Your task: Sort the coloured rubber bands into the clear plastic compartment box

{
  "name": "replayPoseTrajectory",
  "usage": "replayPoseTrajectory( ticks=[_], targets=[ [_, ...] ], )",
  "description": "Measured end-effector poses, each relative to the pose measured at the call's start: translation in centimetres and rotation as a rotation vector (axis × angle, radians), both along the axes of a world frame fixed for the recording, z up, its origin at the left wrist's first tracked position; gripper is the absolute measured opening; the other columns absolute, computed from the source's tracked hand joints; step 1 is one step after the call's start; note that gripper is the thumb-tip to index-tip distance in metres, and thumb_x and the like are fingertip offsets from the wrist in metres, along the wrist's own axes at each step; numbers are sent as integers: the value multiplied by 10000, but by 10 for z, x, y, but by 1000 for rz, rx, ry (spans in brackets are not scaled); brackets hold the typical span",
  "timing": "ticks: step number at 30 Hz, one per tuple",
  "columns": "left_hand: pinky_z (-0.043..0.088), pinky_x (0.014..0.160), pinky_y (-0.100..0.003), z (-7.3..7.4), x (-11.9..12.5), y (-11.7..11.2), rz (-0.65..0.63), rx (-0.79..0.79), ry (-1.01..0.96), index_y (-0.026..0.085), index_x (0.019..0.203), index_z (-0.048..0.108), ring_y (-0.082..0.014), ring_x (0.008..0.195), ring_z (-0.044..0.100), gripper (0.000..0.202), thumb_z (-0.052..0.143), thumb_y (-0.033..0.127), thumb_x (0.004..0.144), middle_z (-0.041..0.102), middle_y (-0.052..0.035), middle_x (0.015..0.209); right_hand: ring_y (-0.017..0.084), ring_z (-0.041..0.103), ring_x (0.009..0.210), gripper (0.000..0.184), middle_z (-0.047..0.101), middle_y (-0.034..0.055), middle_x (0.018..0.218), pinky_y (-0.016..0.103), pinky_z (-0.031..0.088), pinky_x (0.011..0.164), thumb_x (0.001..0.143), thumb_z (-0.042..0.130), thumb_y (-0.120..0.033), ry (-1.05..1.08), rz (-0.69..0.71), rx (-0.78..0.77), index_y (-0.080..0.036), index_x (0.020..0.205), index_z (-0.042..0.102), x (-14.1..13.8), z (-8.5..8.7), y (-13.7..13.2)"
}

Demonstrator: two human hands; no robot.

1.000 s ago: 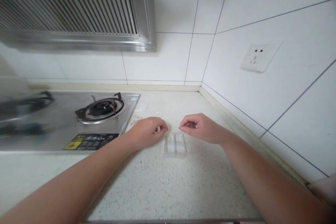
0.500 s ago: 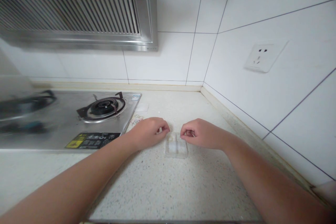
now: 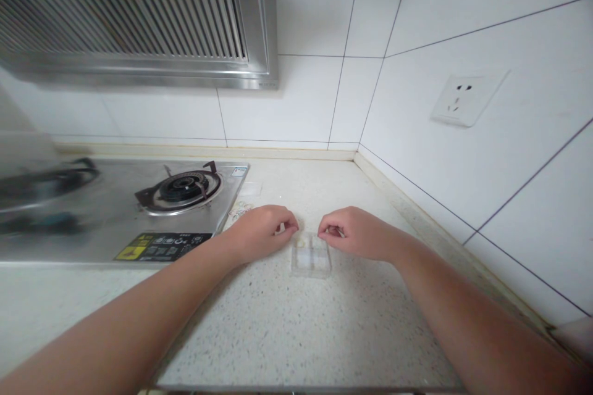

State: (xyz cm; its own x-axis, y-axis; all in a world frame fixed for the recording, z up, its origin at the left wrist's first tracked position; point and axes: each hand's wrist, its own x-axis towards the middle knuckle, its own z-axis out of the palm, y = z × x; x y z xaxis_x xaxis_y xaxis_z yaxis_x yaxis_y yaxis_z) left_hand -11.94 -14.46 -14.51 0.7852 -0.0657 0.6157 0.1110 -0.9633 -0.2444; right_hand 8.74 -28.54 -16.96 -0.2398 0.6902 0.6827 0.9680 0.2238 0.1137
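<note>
Both hands slightly nearer each other than a second ago, left hand [image 3: 262, 233] and right hand [image 3: 356, 233] curled, fingertips pinched shut, contents too small to tell, clear plastic box [image 3: 311, 257] on the counter [image 3: 296, 333] between them, gas stove [image 3: 139, 210] left.

the countertop [image 3: 296, 321] is off-white, speckled all over with fine grey and brown flecks. the small compartment box [image 3: 310, 256] is clear and colourless, so the speckle shows through it. the gas hob [image 3: 92, 222] is brushed silver steel. its burner [image 3: 180, 188] is black, and its warning label [image 3: 160, 247] is black with a yellow panel and pale marks. the range hood [image 3: 139, 18] is silver, striped with fine dark and light slats. the wall tiles [image 3: 301, 99] are plain white, ruled by thin dark grout lines. the socket [image 3: 466, 99] is white.
</note>
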Motion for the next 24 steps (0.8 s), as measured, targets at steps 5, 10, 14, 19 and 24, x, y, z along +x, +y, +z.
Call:
replayPoseTrajectory(
  ticks=[5, 10, 14, 19, 24],
  targets=[
    [399, 694, -268, 0, -1, 1, 13, -9, -9, 223, 950, 681, -151, 810, 571, 215, 490, 305, 895, 663, -20, 901, 102, 519, 630, 208, 625, -9, 716, 258, 353, 588, 901, 545, -339, 91, 41, 2, -195, 895, 695, 4, 0, 3],
    [386, 690, -270, 13, -10, 9, 75, 67, -77, 217, 974, 674, -149, 799, 580, 243, 471, 333, 911, 672, -23, 914, 103, 551, 662, 213, 644, -2, 748, 247, 390, 614, 897, 551, -334, 205, 75, -12, -178, 896, 695, 15, 3, 7],
    [377, 681, -268, 33, -24, 23, 185, 142, -179, 220, 997, 667, -139, 784, 579, 262, 451, 348, 924, 674, -11, 930, 102, 560, 679, 219, 649, 1, 757, 242, 405, 634, 893, 553, -332, 230, 58, 3, -167, 893, 697, 23, 4, 9],
    [378, 657, -270, 51, -41, 45, 325, 125, -306, 227, 1005, 667, -143, 757, 584, 261, 465, 365, 913, 689, -8, 956, 106, 564, 681, 219, 649, -2, 759, 252, 408, 636, 892, 552, -336, 235, 36, 2, -173, 897, 698, 26, 3, 10],
    [397, 689, -288, 59, -49, 70, 384, 133, -288, 233, 979, 679, -167, 799, 595, 275, 461, 385, 907, 686, -8, 962, 114, 568, 691, 205, 647, -7, 761, 260, 405, 635, 891, 549, -330, 224, 28, -1, -181, 888, 691, 27, 4, 11]
  ],
)
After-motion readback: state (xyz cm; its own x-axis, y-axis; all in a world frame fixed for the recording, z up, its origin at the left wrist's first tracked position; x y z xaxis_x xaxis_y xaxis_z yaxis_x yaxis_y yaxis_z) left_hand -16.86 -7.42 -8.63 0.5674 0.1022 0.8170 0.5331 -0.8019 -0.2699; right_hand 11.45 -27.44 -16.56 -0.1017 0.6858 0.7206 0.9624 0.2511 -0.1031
